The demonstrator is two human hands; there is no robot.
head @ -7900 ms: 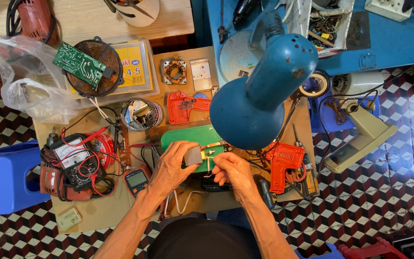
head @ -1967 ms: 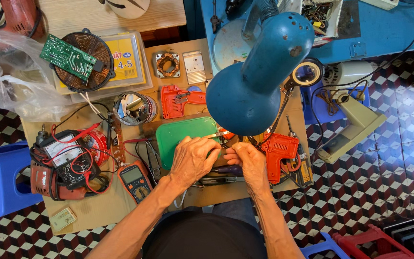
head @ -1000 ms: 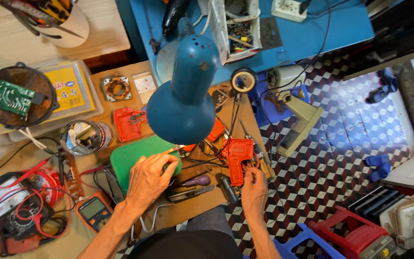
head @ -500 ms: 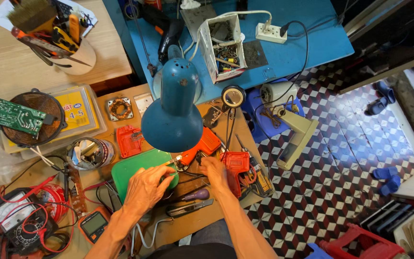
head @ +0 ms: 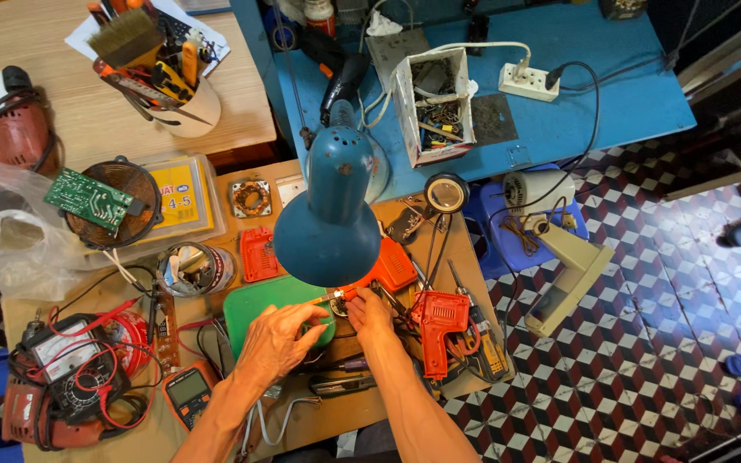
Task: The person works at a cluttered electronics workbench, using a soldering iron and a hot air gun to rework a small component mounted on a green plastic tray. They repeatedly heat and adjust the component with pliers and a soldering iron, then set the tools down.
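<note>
Both hands are meeting over the green tray [head: 255, 310], under the blue lamp [head: 329, 225].

The left hand [head: 278, 341] is curling around a small part [head: 337, 307]; the right hand [head: 369, 310] is pinching it, grip unclear. Likely positioning; steadiness matters next.

Glossy blue metal lamp shade [head: 328, 227], matt green plastic mat [head: 255, 304], bare wooden bench [head: 340, 411]

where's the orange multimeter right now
In the head view the orange multimeter lies low on the left of the bench, beside the left hand's forearm and right of the analog meter.
</note>
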